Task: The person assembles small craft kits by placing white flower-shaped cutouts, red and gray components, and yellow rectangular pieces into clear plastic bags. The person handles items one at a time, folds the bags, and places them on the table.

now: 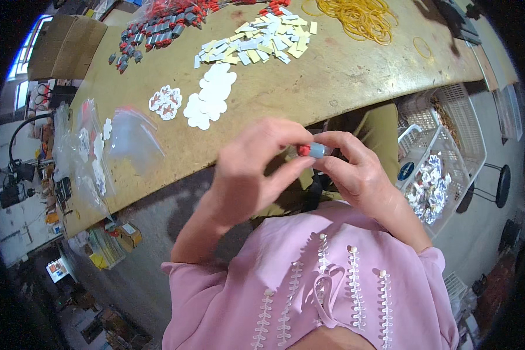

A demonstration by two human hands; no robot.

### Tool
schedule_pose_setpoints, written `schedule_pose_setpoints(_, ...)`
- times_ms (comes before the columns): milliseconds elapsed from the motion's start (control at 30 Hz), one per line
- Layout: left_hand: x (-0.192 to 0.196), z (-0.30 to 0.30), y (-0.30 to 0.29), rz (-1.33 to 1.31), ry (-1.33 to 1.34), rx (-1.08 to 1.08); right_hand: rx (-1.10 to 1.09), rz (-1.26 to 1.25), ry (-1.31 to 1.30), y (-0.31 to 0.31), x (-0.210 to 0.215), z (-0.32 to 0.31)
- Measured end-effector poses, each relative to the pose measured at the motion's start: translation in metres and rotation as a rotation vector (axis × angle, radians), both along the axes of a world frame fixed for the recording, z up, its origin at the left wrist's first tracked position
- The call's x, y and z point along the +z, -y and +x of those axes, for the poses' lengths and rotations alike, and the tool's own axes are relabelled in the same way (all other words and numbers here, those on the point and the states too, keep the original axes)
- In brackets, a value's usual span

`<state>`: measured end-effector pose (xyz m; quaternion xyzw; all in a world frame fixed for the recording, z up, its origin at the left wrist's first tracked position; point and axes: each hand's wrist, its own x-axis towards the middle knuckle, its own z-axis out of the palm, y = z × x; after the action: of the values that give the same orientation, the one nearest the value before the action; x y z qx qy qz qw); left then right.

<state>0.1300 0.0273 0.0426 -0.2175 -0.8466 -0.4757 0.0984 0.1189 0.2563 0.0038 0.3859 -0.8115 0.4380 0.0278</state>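
Just off the table's near edge, I hold a small grey cylinder with a red end [317, 150] between both hands. The thumb and fingers of my left hand [245, 166] close on its red end; this hand is slightly blurred. On the grey side, my right hand [356, 169] pinches the same piece with thumb and forefinger. Similar grey-and-red pieces [157, 32] lie heaped at the far left of the table. Closer to my hands are white flower-shaped cards [210, 99] and a small cluster of printed cutouts [165, 102].
On the worn table [309, 81] lie pale yellow and white strips [256, 41] and yellow rubber bands [361, 17]. Clear plastic bags [131, 131] rest at the left edge. To my right stands a white plastic basket [472, 131] beside a bin of printed cutouts [430, 189].
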Motion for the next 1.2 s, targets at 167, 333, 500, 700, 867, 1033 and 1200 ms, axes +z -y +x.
schedule_pose_setpoints(167,-0.014,-0.001,-0.008,-0.209,-0.128,-0.036,-0.007,-0.012,0.038,-0.005,-0.008,0.004)
schedule_pose_setpoints(333,-0.002,-0.033,0.007,-0.225,-0.039,-0.102,-0.027,-0.024,0.127,-0.012,-0.010,0.007)
schedule_pose_setpoints(500,-0.016,-0.146,0.088,-0.359,-0.137,0.446,-0.039,0.050,0.130,-0.021,-0.010,0.013)
schedule_pose_setpoints(700,-0.056,-0.223,0.154,-0.716,-0.118,0.589,-0.074,0.053,0.125,-0.029,-0.015,0.014)
schedule_pose_setpoints(867,-0.053,-0.222,0.160,-0.854,-0.090,0.562,-0.100,0.036,0.134,-0.032,-0.019,0.011)
schedule_pose_setpoints(1033,-0.051,-0.215,0.162,-0.524,0.085,0.601,-0.092,0.024,0.124,-0.030,-0.022,0.009)
schedule_pose_setpoints(1200,-0.057,-0.224,0.171,-0.674,-0.099,0.536,-0.067,0.044,0.122,-0.026,-0.024,0.014)
